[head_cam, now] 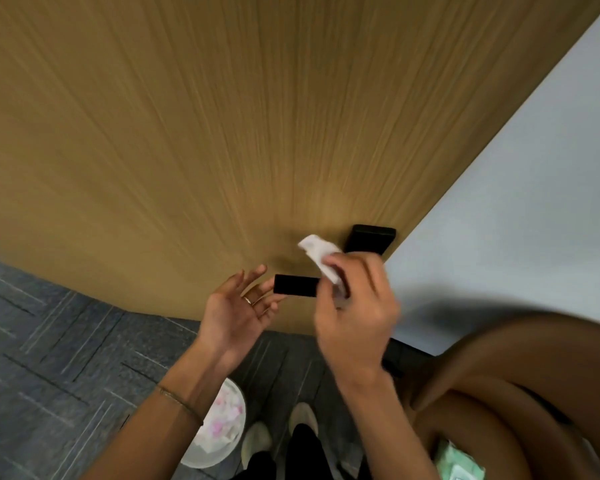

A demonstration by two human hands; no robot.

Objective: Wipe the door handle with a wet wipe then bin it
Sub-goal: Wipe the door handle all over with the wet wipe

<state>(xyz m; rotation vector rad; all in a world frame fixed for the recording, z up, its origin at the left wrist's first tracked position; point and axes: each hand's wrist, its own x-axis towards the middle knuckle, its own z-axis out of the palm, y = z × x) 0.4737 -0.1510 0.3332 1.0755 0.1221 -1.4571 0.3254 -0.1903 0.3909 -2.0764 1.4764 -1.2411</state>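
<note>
A black lever door handle [296,285] juts out of the wooden door [222,133], with its black mounting plate [371,239] above right. My right hand [355,306] grips a crumpled white wet wipe [321,256] and presses it around the handle's inner part, hiding that section. My left hand [236,306] hovers open just left of the handle's free end, palm turned up, fingers spread, a ring on one finger. A white bin [219,427] with used wipes inside stands on the floor below my left forearm.
A pale wall [516,202] borders the door on the right. Grey patterned carpet [49,358] covers the floor. My two feet in light shoes [278,431] stand beside the bin. A green wipe packet [459,462] shows at the bottom right, under a brown sleeve.
</note>
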